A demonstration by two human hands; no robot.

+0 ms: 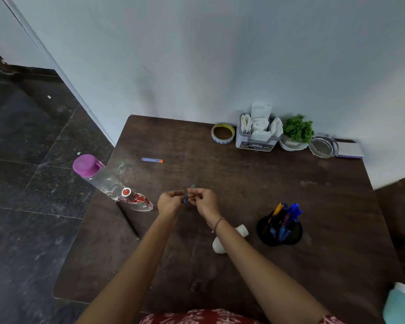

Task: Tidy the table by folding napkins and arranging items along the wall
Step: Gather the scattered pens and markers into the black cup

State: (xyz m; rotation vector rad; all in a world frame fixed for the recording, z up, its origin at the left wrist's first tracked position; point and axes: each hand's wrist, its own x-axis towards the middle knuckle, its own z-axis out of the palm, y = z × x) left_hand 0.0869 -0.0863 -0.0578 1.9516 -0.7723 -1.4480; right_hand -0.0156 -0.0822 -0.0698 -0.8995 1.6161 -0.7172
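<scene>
I see a small blue-green stick (189,194), too blurred to name, pinched by the left hand (170,201) and the right hand (203,200) above the middle of the table (243,178). Along the wall stand a tape roll (223,133), napkin holder (257,136), plant (297,130) and glass dish (323,146).

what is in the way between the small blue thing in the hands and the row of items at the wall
Nothing visible. The table is bare between the small blue thing and the tape roll and napkin holder; the purple stick lies off to the left.
</scene>
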